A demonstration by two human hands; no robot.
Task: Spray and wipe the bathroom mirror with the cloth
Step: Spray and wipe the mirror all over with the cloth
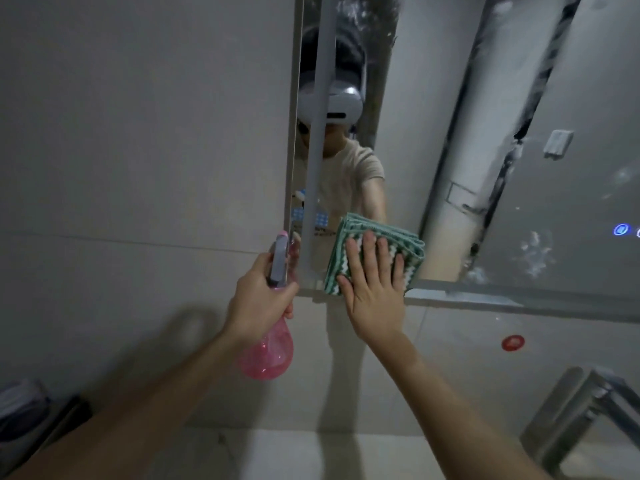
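Hands first, left to right: your left hand (263, 299) grips the neck of the pink spray bottle (268, 351), fingers curled round it below the grey trigger head, nozzle up by the mirror's left edge. Your right hand (375, 285) lies flat, fingers straight, pressing the folded green-and-white cloth (377, 244) against the mirror (571, 168) at its lower left corner, just above the bottom frame.

Risks, same order:
- Bottle sits close to the wall and mirror edge; a squeeze now would likely wet the tile, not the glass.
- Flat palm holds the cloth by pressure alone; ease off and the cloth may slide down off the frame toward the table below.
- Heel of the right hand overhangs the bottom frame; a downward stroke could catch on it.
- White spray patches sit well to the right and top of the glass; wiping only this corner leaves them to dry as streaks.

Hard to make out:
- Whether a finger rests on the trigger: hidden by the hand.
- Liquid level in the bottle: unclear.
- Dark items at lower left: cut off, blurred.
- Tap (581, 410) at lower right: partly cut off.
- Red round mark (513, 342) on the wall: unidentifiable.
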